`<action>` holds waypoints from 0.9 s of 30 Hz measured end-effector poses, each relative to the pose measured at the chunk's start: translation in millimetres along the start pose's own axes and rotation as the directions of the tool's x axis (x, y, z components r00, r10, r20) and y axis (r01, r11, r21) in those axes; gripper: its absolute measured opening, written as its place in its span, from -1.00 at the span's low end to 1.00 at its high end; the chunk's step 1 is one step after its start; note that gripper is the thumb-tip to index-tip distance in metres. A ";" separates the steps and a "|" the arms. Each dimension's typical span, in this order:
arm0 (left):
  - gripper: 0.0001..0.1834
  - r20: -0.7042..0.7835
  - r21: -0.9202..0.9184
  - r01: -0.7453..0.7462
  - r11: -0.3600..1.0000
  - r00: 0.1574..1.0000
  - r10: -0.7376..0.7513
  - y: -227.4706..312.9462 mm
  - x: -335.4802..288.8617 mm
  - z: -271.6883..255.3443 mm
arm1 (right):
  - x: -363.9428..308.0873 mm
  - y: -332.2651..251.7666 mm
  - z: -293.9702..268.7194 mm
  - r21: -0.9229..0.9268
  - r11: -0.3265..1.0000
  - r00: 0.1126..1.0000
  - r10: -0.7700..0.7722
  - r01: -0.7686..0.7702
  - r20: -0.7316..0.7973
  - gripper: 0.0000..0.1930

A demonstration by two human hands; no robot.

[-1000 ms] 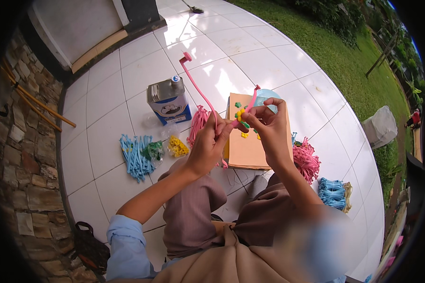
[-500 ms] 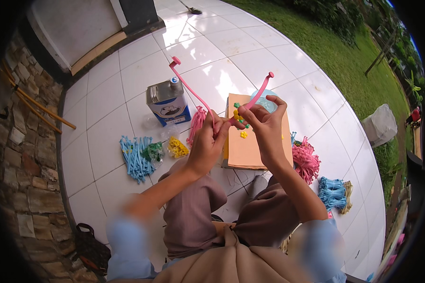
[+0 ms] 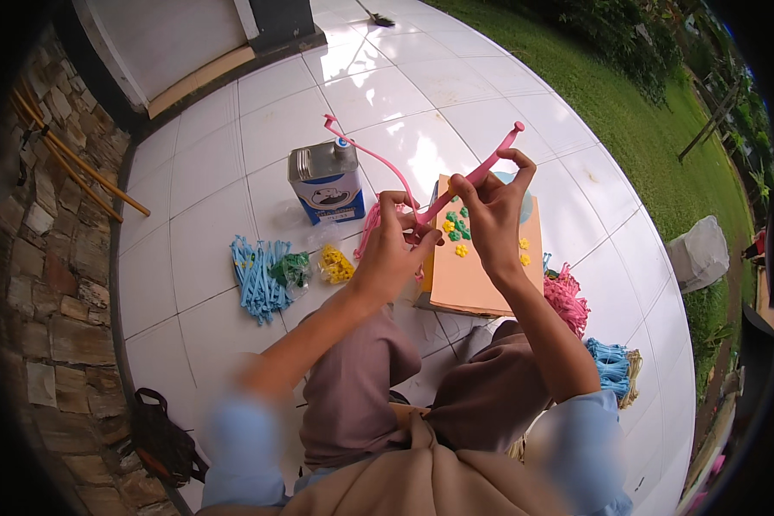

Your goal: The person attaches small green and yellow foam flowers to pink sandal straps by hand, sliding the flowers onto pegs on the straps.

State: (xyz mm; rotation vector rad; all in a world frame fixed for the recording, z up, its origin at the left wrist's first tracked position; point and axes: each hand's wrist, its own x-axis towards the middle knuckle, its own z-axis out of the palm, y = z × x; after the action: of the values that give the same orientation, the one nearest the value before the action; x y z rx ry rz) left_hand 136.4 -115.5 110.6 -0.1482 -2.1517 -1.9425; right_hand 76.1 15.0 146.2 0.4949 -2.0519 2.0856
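Observation:
Both my hands hold a pink rubbery strap (image 3: 506, 144) with knobbed ends, raised above a peach-coloured board (image 3: 482, 288). My left hand (image 3: 396, 249) pinches its middle, where the strap bends into a V. Farther up the right-hand length, my right hand (image 3: 494, 215) grips it between thumb and fingers. A small yellow bit shows by the right thumb, partly hidden. Green flower pieces (image 3: 463, 230) and a yellow flower piece (image 3: 462, 251) lie on the board beneath the hands. More yellow flower pieces (image 3: 525, 243) sit near its right side.
Left of the board are a blue-and-white metal can (image 3: 327, 189), blue straps (image 3: 262, 279), a bag of green pieces (image 3: 292, 271) and a bag of yellow pieces (image 3: 335, 265). Pink straps (image 3: 566, 301) and blue bundles (image 3: 608, 365) lie right. A pale blue dish (image 3: 525, 202) stands behind my right hand.
The view has shifted slightly. My right hand has moved up along the strap, away from my left, uncovering more flower pieces on the board. My left hand still pinches the strap's middle.

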 end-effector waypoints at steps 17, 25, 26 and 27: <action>-0.68 -0.573 -0.613 -0.190 0.767 0.775 -0.265 -134.8 10.2 -160.8 | -68.2 212.8 134.5 0.168 0.502 0.530 0.805 -0.848 0.266 -0.39; -0.70 -0.315 -0.869 0.050 0.493 0.713 -0.627 -205.2 -5.2 -200.2 | -46.0 232.1 197.0 0.048 0.857 0.695 0.382 -0.513 0.609 -0.47; -0.70 -0.313 -0.863 0.062 0.501 0.713 -0.627 -208.7 -3.7 -201.8 | -45.3 237.7 202.0 0.007 0.841 0.647 0.412 -0.542 0.641 -0.47; -0.70 -0.317 -0.866 0.061 0.496 0.700 -0.640 -214.0 -3.6 -202.2 | -46.6 242.7 206.5 -0.035 0.824 0.596 0.439 -0.566 0.672 -0.46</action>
State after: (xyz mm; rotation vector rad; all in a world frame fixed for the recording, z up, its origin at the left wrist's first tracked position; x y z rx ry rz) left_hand 111.9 -339.4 -79.0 0.7946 -0.7517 -2.5915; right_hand 57.6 -193.9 -98.2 0.8674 -2.6429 2.7520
